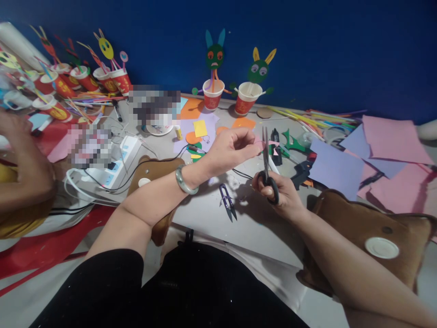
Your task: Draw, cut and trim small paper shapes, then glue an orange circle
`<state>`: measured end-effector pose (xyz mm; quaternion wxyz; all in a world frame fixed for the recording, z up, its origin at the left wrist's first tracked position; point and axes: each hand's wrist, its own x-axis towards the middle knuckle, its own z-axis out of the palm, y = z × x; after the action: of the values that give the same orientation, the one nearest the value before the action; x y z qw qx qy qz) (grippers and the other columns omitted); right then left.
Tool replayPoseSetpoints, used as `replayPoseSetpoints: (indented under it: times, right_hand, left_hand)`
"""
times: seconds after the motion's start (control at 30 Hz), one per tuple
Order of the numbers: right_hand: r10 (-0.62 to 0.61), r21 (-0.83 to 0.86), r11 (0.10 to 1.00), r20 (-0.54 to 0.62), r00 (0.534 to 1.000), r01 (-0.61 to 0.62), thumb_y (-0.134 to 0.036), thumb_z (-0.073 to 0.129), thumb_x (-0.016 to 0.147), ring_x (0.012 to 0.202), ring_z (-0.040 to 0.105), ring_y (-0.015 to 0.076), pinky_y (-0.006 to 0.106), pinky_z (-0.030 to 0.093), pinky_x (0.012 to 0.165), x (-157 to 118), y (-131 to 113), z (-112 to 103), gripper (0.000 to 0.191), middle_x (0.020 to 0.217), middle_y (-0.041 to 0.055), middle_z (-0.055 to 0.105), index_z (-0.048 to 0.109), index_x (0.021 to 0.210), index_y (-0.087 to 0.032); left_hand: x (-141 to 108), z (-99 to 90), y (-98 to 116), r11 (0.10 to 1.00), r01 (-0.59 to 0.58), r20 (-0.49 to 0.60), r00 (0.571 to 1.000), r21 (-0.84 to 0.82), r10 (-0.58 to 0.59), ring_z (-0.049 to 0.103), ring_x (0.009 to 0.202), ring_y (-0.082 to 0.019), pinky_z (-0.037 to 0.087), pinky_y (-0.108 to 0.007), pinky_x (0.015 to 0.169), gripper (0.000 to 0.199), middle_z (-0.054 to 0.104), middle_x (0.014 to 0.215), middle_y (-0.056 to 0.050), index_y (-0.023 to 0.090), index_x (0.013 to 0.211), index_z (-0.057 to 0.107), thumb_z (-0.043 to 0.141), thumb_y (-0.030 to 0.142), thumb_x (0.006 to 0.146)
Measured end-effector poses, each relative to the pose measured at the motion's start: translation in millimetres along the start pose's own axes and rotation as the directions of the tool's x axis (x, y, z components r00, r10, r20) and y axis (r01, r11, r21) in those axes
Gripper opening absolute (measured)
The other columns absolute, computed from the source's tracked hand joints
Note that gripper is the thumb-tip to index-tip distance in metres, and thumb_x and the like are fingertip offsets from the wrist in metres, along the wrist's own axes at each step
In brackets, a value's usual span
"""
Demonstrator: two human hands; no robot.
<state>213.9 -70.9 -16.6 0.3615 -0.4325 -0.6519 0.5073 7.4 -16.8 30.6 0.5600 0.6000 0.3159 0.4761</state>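
My left hand [230,148], with a bangle on its wrist, is closed in a pinch on a small piece of pink paper [260,146]. My right hand [287,193] grips black-handled scissors [266,159], their blades pointing up beside the pink paper. The blades look nearly closed; whether they touch the paper I cannot tell. Below my hands, purple-handled thread snips [227,203] lie on the table [205,212]. Just past the scissors are a black marker [276,148] and a green tool [294,142].
Two red paper cups [212,98] with green paper-faced figures stand at the back; several more are at left. Pink and purple sheets [336,166] lie right. A power strip [119,164] with cables sits left, near another person's arm [27,159]. Brown cushions [344,228] flank the table's front edge.
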Motion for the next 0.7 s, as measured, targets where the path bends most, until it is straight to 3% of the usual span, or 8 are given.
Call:
replayPoseSetpoints:
  times: [0.5,0.7]
  right_hand:
    - [-0.008,0.005,1.0,-0.004,1.0,0.008,-0.088,0.077,0.07,0.061,0.044,0.0147,0.031,0.033,0.06,-0.6,0.7,0.2,0.071,0.065,-0.0013,0.056,0.054,0.065,-0.021]
    - [0.002,-0.009,1.0,-0.004,1.0,-0.002,-0.088,0.076,0.071,0.062,0.044,0.0151,0.031,0.033,0.061,-1.2,-1.9,0.3,0.071,0.065,-0.0006,0.056,0.053,0.065,-0.021]
  left_hand:
    - [-0.1,-1.1,-1.9,1.0,-0.012,-0.032,0.999,0.004,0.012,0.054,0.065,-0.008,0.046,-0.026,0.063,0.029,0.06,0.067,0.003,0.019,0.071,0.059,0.082,0.03,0.086]
    - [-0.3,0.3,-0.1,1.0,-0.006,-0.048,0.999,-0.004,0.006,0.054,0.063,-0.008,0.045,-0.027,0.064,0.027,0.06,0.066,0.003,0.019,0.07,0.059,0.08,0.021,0.087]
